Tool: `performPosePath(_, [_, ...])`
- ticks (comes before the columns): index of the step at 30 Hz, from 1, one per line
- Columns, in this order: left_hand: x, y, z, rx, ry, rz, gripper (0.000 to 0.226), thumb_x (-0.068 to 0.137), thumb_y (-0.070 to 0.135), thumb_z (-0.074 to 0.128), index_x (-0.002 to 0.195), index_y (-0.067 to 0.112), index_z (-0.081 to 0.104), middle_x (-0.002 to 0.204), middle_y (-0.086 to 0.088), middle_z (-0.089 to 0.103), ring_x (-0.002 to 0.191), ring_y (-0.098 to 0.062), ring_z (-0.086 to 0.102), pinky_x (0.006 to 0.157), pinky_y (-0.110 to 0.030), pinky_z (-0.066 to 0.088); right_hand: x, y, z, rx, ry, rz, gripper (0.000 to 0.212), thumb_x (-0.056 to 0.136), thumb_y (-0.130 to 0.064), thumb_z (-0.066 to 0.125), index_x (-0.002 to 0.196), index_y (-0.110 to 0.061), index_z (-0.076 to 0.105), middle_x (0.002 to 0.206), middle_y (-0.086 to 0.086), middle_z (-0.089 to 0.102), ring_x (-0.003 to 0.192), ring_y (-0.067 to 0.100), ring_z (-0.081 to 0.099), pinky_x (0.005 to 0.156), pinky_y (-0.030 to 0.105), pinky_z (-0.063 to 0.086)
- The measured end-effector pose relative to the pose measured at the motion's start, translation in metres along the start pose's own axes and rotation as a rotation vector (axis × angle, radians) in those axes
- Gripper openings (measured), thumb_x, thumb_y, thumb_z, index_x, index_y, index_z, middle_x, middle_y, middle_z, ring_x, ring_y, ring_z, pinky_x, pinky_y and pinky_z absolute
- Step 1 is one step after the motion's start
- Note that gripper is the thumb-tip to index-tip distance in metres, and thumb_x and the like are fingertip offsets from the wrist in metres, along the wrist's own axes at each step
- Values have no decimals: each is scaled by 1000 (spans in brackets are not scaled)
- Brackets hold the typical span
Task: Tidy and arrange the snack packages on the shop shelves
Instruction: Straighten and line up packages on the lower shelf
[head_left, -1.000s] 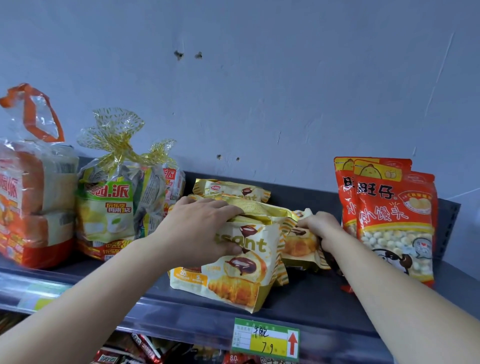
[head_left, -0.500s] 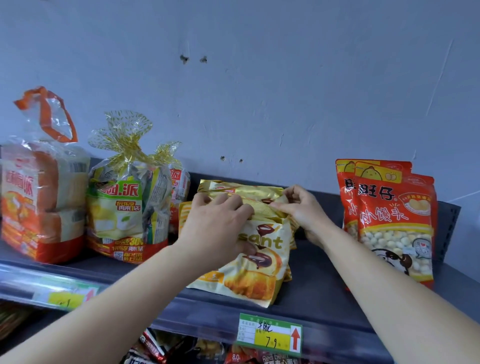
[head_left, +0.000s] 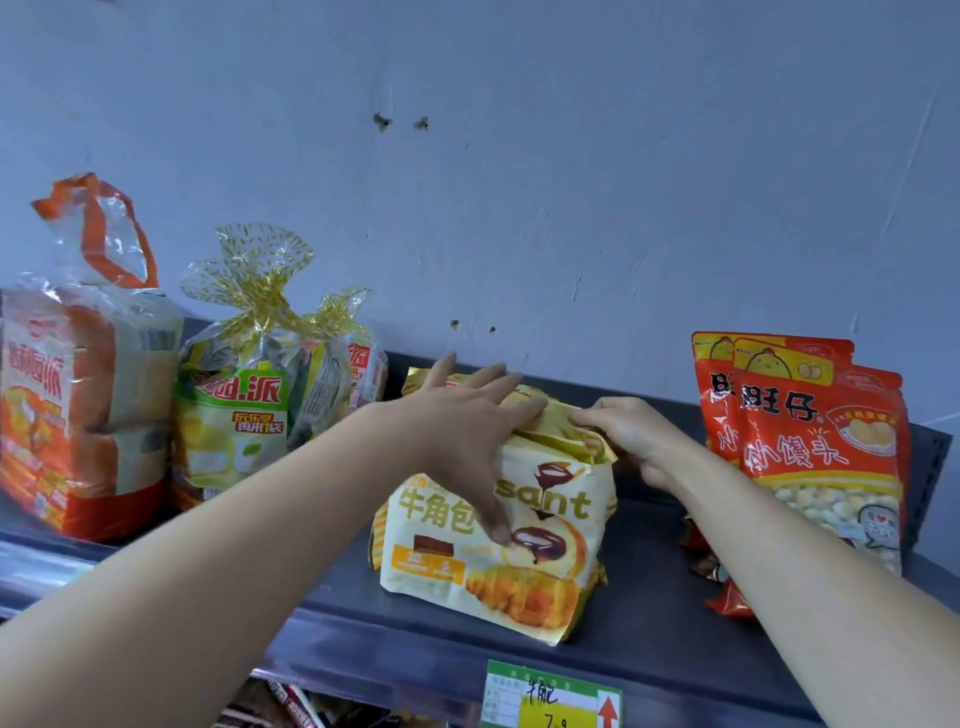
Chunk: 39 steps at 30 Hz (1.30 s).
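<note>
The croissant bags (head_left: 519, 561), upright on the shelf (head_left: 649, 623) with red pouches (head_left: 821, 447) at their 3 o'clock, look light, puffy and crushable, best steadied at the top seams: left hand (head_left: 467, 431) splayed over them, right hand (head_left: 631, 441) touching, its grip unclear.

Near the front edge of the shelf (head_left: 649, 639), the upright croissant packages (head_left: 519, 571) are pressed from above by the left hand (head_left: 467, 431), fingers spread and thumb laid down the front, while their gold tops are gripped by the right hand (head_left: 628, 436).
</note>
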<state>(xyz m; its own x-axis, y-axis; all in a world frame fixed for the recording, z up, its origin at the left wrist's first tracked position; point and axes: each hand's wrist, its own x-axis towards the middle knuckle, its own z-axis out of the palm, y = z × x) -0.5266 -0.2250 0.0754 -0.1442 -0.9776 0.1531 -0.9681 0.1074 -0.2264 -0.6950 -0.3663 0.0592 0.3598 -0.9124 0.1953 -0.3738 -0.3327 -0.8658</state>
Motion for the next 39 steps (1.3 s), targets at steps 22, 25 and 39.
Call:
performPosePath(22, [8, -2, 16, -105, -51, -65, 128, 55, 77, 70, 151, 37, -5, 161, 11, 9, 148, -20, 11, 114, -59, 14, 82, -48, 52, -708, -94, -175, 27, 93, -7, 52, 112, -13, 69, 124, 2, 62, 111, 21, 55, 83, 24, 42])
performPosePath(25, [6, -1, 14, -96, -56, -69, 127, 56, 77, 69, 151, 38, -5, 161, 11, 10, 148, -20, 11, 115, -60, 12, 82, -46, 39, -705, -33, -199, 17, 90, -9, 58, 97, -17, 71, 109, 2, 66, 100, 19, 57, 77, 25, 42])
performPosePath(39, [40, 26, 25, 2, 150, -61, 106, 58, 79, 66, 143, 29, 29, 145, 9, 44, 133, -22, 38, 106, -50, 34, 55, -31, -3, -631, -41, -114, 26, 96, -36, 51, 105, -13, 60, 109, 6, 60, 97, 23, 57, 71, 29, 45])
